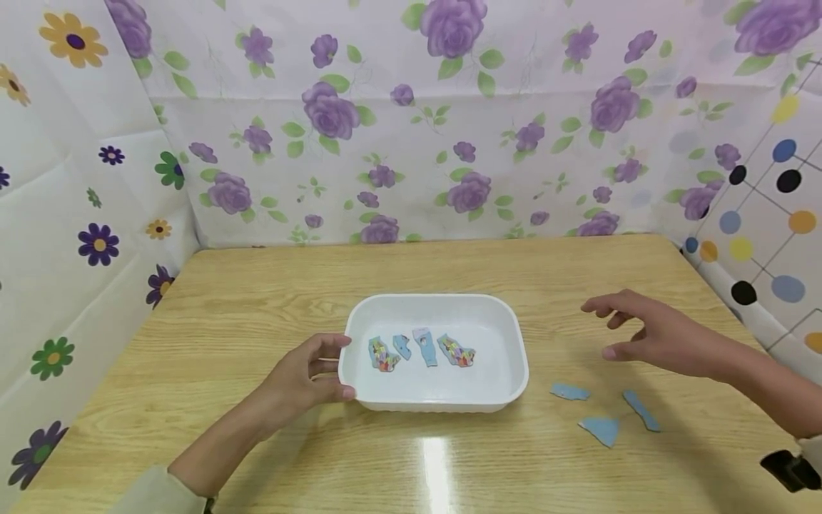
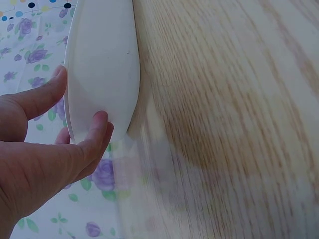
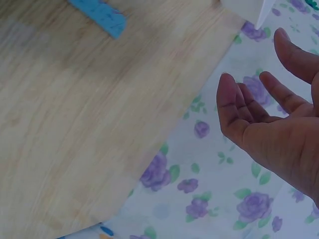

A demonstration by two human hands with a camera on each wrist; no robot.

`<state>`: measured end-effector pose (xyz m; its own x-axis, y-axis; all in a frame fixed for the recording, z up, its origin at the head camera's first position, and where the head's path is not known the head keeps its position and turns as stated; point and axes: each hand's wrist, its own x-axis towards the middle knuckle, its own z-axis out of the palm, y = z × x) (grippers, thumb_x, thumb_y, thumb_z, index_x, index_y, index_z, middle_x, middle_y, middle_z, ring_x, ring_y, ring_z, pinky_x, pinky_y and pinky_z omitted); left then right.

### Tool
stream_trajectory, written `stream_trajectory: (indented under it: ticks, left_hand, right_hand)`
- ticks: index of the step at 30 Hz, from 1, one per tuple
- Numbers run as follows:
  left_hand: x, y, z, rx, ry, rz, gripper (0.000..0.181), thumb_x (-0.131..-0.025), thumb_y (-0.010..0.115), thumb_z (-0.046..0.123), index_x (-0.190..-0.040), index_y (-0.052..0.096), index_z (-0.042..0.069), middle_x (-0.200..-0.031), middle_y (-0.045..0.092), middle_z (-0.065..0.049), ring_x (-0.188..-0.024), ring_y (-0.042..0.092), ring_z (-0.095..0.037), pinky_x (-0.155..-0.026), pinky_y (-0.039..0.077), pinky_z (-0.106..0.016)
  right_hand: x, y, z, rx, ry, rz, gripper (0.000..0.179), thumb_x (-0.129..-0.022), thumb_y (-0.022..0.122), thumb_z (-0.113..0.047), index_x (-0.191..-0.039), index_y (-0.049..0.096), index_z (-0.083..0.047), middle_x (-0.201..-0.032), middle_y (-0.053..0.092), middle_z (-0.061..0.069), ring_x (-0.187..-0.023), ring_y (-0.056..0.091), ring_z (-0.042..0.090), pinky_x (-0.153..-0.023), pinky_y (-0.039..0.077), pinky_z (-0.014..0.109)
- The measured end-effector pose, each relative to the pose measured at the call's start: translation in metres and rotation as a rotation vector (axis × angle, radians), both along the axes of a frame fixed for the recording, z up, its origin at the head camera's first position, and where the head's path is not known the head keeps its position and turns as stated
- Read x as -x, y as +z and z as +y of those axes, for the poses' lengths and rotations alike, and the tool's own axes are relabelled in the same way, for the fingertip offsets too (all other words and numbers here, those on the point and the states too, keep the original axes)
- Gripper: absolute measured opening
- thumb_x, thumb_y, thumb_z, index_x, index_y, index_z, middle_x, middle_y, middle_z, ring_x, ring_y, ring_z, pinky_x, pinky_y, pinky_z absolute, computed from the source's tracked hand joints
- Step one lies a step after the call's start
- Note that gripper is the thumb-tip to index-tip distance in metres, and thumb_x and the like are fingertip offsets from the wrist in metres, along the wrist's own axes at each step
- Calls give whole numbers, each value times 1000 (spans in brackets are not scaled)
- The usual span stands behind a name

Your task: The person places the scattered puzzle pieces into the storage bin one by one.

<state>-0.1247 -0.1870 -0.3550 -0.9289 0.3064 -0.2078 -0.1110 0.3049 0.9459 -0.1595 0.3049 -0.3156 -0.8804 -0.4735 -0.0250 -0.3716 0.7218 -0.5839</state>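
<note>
Grips white tray (image 1: 493,357) with left hand (image 1: 298,378), four printed pieces (image 1: 426,348) inside seen only from head view, relaxed right hand (image 1: 655,334) near blue pieces (image 1: 601,430).

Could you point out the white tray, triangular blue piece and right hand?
White tray (image 1: 493,351): head view, on its bare inside floor.
Triangular blue piece (image 1: 602,430): head view, middle of its face.
Right hand (image 1: 661,333): head view, middle of the hand.

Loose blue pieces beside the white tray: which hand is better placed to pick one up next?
Probably the right hand: it is empty and close to the loose blue pieces. The left hand holds the white tray at its opposite end, farther from them.
</note>
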Motion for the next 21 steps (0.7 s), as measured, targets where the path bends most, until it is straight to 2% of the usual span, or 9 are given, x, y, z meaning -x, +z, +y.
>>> stream_trajectory:
  ticks: [5,12,18,21]
  left_hand:
    - [0,-1,0,-2,0,4,72,-79,79,10,-139,39,3,-135,45,-21,-123,50,-35,-89,55,-34]
    - [0,1,0,-5,13,-3,72,-79,79,9,-139,39,4,-135,45,-20,-123,50,-35,-88,55,-33]
    - [0,3,0,-5,7,1,74,-78,80,10,-139,39,2,-136,44,-21,-124,49,-36,-88,55,-33]
    - [0,3,1,2,13,-2,74,-77,81,11,-139,40,4,-135,45,-20,-124,50,-35,-88,55,-33]
  right_hand:
    - [-6,-7,17,0,-8,-14,60,-87,72,-26,-139,45,-17,-135,46,6,-104,46,-1,-73,52,28]
    - [-12,-16,36,1,-32,-37,63,-86,73,-25,-141,43,-18,-136,45,8,-103,47,-4,-70,52,27]
    - [-14,-23,50,21,19,-154,70,-86,72,-24,-146,37,-16,-138,41,10,-107,46,-5,-71,54,28]
    - [-17,-30,56,28,40,-148,71,-85,73,-23,-146,37,-13,-137,41,-2,-107,46,-6,-70,54,27]
